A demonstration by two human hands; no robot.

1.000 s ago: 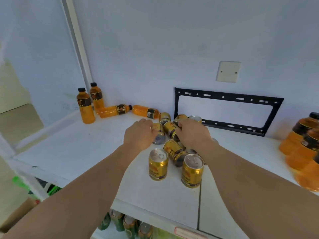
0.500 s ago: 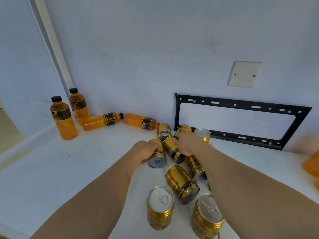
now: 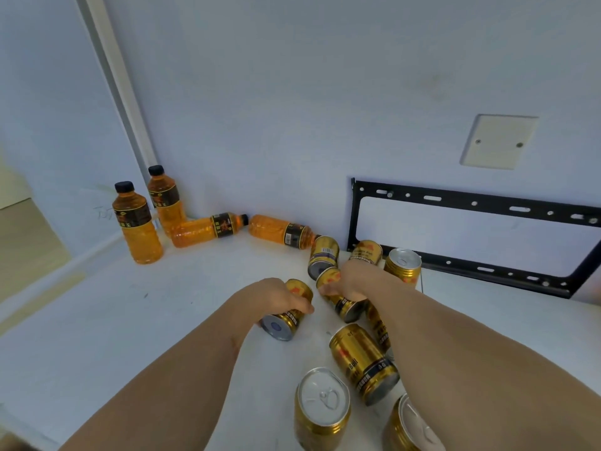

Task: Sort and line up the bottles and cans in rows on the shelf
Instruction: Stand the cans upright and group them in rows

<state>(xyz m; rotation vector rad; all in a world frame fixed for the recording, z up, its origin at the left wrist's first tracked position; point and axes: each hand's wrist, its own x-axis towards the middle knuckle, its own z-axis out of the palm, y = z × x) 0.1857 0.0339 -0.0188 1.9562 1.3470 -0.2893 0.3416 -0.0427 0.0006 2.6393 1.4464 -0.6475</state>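
Note:
Several gold cans lie and stand in a heap on the white shelf [image 3: 97,320]. My left hand [image 3: 276,296] is closed around one lying gold can [image 3: 286,317], its grey base toward me. My right hand [image 3: 353,281] grips another lying gold can [image 3: 341,302] just to the right. A third lying can [image 3: 364,361] rests nearer me, beside two upright cans [image 3: 322,408] at the front. Two orange bottles [image 3: 136,222] stand at the back left, and two more bottles [image 3: 208,229] lie along the wall.
A black metal bracket [image 3: 471,203] is fixed to the wall behind the cans, with a blank wall plate [image 3: 499,141] above it. One upright can [image 3: 403,265] stands against the bracket. A white post [image 3: 123,92] rises in the left corner.
Both hands have tightened on their lying cans and the left can has slid slightly toward me. My view has shifted closer, so the bottles appear farther right.

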